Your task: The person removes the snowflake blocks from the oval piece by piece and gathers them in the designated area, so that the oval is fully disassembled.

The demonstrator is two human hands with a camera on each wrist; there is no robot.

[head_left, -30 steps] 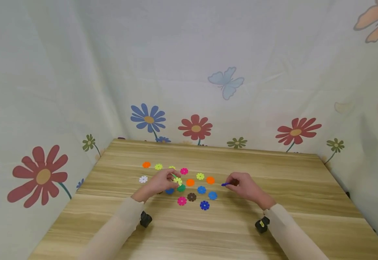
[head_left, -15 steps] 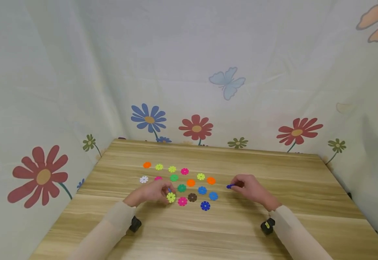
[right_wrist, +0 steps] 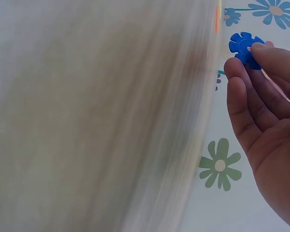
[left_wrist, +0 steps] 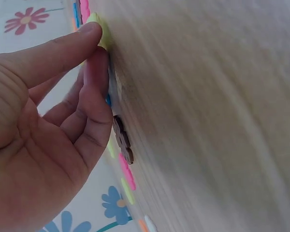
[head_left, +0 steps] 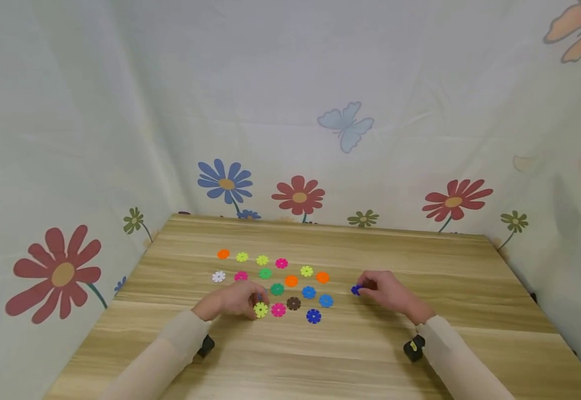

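My left hand (head_left: 235, 300) is low over the tabletop, pinching a yellow-green snowflake disc (head_left: 260, 310) between thumb and finger. In the left wrist view that disc (left_wrist: 102, 33) is tilted close against the wood, and a brown disc (left_wrist: 123, 140) lies beneath the hand. A blue disc is mostly hidden behind the left fingers. To the right, my right hand (head_left: 387, 291) pinches a dark blue snowflake disc (head_left: 355, 290) at its edge. The right wrist view shows this blue disc (right_wrist: 240, 46) held face-on by thumb and fingers, off the table.
Loose discs lie in uneven rows: a pink one (head_left: 278, 310) beside the left fingertips, a brown one (head_left: 294, 303), a dark blue one (head_left: 313, 316), a white one (head_left: 218, 276) and several more behind. A flowered curtain (head_left: 290, 111) stands behind the wooden table (head_left: 420, 255).
My left hand has carried the yellow-green disc toward me and slightly left, down to beside the pink disc. My right hand has shifted slightly right, and its blue disc now shows more of its face.
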